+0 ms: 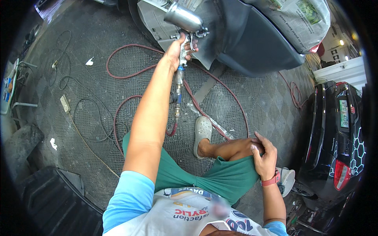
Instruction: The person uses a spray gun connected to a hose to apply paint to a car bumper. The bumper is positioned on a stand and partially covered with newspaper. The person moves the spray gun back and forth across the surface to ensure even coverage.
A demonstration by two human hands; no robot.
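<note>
My left hand [174, 55] is wrapped round the handle of a metal spray gun [184, 19], its silver cup on top and a trigger in front of the fingers. An air hose fitting [178, 94] hangs from the bottom of the handle and runs into a red hose [172, 131]. Just beyond and to the right of the gun is a dark grey car bumper [256, 41], edged by newspaper sheets [151, 29]. My right hand [264, 157], with a red watch at the wrist, rests on my bent knee, fingers spread and holding nothing.
Loops of red hose [108, 65] and black cable cross the textured floor mat [88, 118]. A power strip [65, 103] lies at left. A black car [334, 137] and white bucket [289, 181] stand at right. A black ribbed panel [51, 204] occupies the lower left.
</note>
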